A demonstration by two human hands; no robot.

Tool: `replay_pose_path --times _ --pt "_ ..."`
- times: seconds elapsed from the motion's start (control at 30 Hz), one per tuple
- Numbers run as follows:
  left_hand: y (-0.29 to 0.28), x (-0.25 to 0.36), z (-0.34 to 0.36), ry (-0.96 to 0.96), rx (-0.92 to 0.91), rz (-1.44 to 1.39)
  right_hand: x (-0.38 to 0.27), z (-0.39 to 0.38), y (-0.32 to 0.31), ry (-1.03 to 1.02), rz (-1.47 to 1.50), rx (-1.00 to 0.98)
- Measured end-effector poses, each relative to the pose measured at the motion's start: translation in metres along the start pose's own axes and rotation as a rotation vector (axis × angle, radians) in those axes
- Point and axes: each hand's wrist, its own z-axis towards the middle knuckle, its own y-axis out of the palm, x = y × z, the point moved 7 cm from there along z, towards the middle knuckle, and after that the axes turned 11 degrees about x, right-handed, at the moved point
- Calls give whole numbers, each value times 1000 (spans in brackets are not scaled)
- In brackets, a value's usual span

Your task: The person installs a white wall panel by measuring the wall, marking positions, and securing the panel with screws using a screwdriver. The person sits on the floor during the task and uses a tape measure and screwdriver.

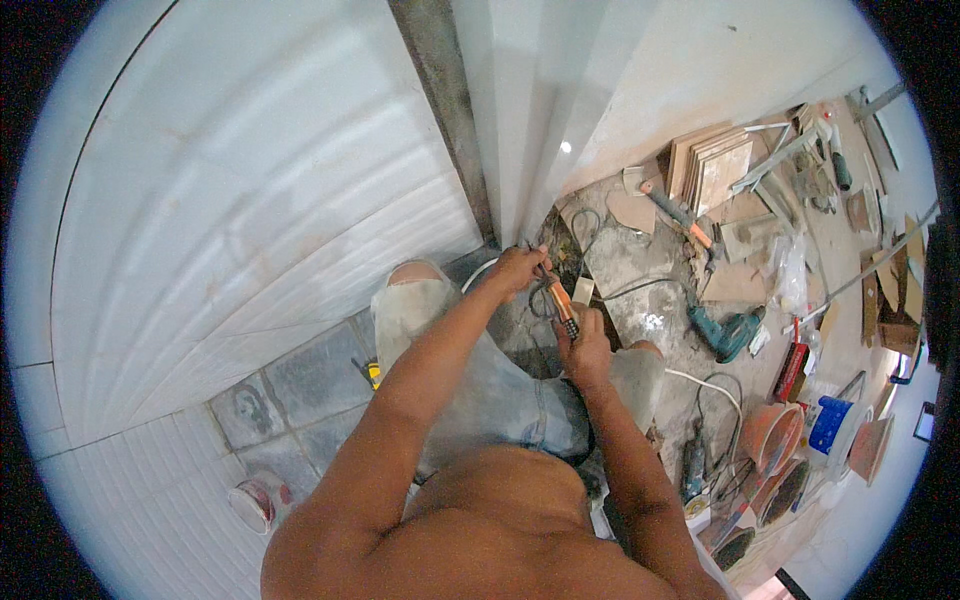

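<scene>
Between my hands is a slim orange-and-black hand tool (560,298), held at a slant; its exact kind is not clear. My right hand (586,352) is closed round its lower, black end. My left hand (521,269) is closed by its upper end, fingers pinched together; what they grip is too small to make out. Dark cable (541,300) loops beside the tool. Both hands are above the floor between my knees, close to the foot of the white door-frame corner (515,200).
A teal drill (727,333) lies on the dusty floor to the right, with stacked tiles (712,165) beyond. Nearer are an angle grinder (694,465), an orange bucket (772,432) and a white-and-blue bucket (832,425). A yellow tape measure (374,374) lies left of my leg.
</scene>
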Motion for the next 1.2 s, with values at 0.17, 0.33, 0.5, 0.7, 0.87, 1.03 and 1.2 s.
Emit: replay_pose_path --times 0.17,0.33,0.5,0.7,0.87,1.03,1.2 --pt "-3 16 -5 120 30 25 22 -4 12 521 346 -124" --pt "-3 18 -11 -84 47 -22 0 -12 -3 238 30 -63" --pt "-3 15 -8 -33 94 -8 25 -55 38 1113 1217 -380" --pt "3 6 -7 -184 -25 -435 37 -56 42 1469 1408 -316" --pt "-13 10 -2 -40 165 -362 34 -48 32 1427 1214 -276" --pt "-25 19 3 385 345 -203 34 -46 33 1403 1196 -344" --pt "-23 -6 21 195 362 -241 37 -44 35 1404 1262 -382"
